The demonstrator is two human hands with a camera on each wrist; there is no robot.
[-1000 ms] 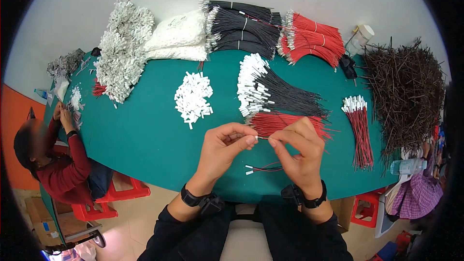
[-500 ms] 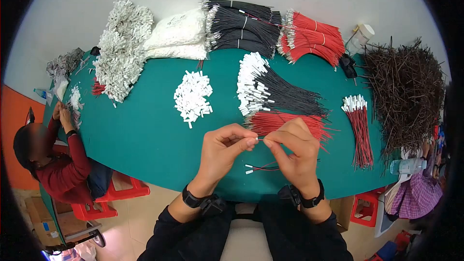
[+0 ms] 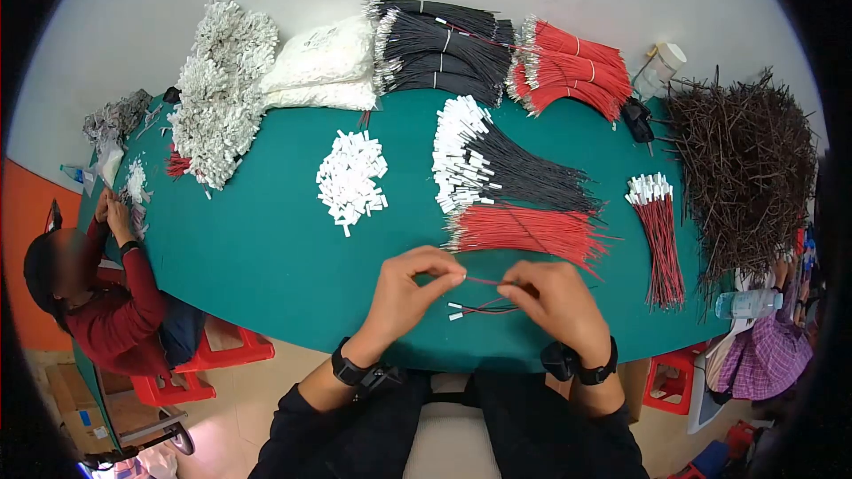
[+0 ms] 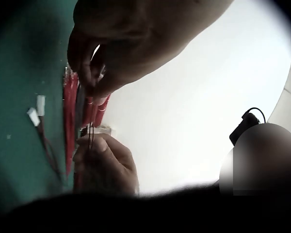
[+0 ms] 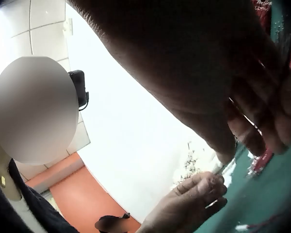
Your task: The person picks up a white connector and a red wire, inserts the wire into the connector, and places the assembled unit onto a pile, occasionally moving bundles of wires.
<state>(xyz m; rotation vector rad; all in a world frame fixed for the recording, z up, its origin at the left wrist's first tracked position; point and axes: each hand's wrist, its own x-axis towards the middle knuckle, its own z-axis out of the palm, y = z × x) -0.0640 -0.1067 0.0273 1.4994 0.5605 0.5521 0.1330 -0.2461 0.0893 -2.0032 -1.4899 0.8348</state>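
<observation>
In the head view my left hand [image 3: 404,297] pinches one end of a thin wire pair [image 3: 482,281] between thumb and forefinger; a tiny white bit shows at the tips. My right hand [image 3: 561,303] pinches the same pair a short way to the right. Two separate strands [image 4: 90,136] run between the hands in the left wrist view. Just below them lie red and black leads [image 3: 488,310] with white connectors [image 3: 455,311]. Beyond the hands is a bundle of red wires [image 3: 524,231], with black wires [image 3: 537,168] capped in white connectors behind it.
Loose white connectors [image 3: 352,179] are heaped on the green table [image 3: 257,239]. A tied lead bundle [image 3: 658,248] and a dark wire tangle [image 3: 745,177] lie right. White bags [image 3: 324,66] and black [image 3: 444,53] and red bundles [image 3: 577,66] line the wall. Another person [image 3: 106,310] sits left.
Both hands have come down nearer to me. The right hand has drawn away to the right, so a longer stretch of wire shows between them.
</observation>
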